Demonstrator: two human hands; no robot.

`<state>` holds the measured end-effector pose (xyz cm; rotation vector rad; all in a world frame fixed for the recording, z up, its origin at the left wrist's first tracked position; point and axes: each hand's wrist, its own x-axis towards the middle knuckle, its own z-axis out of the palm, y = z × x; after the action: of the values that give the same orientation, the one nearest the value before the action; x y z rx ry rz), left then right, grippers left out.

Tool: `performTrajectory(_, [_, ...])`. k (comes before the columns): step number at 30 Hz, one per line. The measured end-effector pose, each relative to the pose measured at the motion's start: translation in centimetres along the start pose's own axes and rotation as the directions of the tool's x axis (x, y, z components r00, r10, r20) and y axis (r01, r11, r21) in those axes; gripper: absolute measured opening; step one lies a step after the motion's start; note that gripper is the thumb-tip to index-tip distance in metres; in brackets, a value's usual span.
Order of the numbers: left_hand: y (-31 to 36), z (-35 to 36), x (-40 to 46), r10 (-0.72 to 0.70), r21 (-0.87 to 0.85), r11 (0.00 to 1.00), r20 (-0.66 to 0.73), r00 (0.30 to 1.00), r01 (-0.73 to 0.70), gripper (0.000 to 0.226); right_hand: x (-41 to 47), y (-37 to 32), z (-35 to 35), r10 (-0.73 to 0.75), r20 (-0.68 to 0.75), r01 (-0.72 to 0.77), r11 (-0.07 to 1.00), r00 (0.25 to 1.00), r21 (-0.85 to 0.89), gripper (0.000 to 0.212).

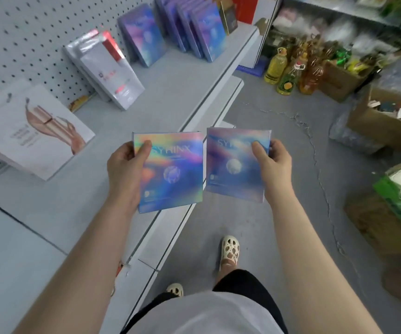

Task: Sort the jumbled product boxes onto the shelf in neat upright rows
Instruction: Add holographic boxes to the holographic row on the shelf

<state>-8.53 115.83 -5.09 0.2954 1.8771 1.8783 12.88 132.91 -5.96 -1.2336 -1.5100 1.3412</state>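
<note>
My left hand point(126, 165) grips a flat iridescent blue-purple box point(173, 174) by its left edge, thumb on the front. My right hand point(273, 162) grips a second matching box point(233, 165) by its right edge. Both boxes are held face up, side by side, over the front edge of the grey shelf point(165, 97). Farther back on the shelf, a row of the same iridescent boxes point(194, 30) stands upright, leaning on one another. One more iridescent box point(143, 34) stands alone to the left of that row.
White boxes with red trim point(109, 68) lean against the pegboard back wall point(14, 32). A large white box with a pink picture point(31, 131) leans at the left. Oil bottles point(288, 71) and cardboard cartons point(385, 121) stand on the floor to the right.
</note>
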Motion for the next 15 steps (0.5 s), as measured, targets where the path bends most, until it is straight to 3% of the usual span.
performTrajectory(8, [1.0,10.1,9.2,0.012,-0.089,0.996,-0.217,0.976,-0.032,0.014,19.0,-3.0,2.8,-0.079,0.228,0.083,0.996,0.970,-0.012,0.014])
performTrajectory(15, [2.4,13.8,15.3,0.060,-0.033,0.996,-0.408,0.911,-0.080,0.012,31.5,-6.5,10.1,-0.181,0.507,0.190,0.981,0.843,0.034,0.022])
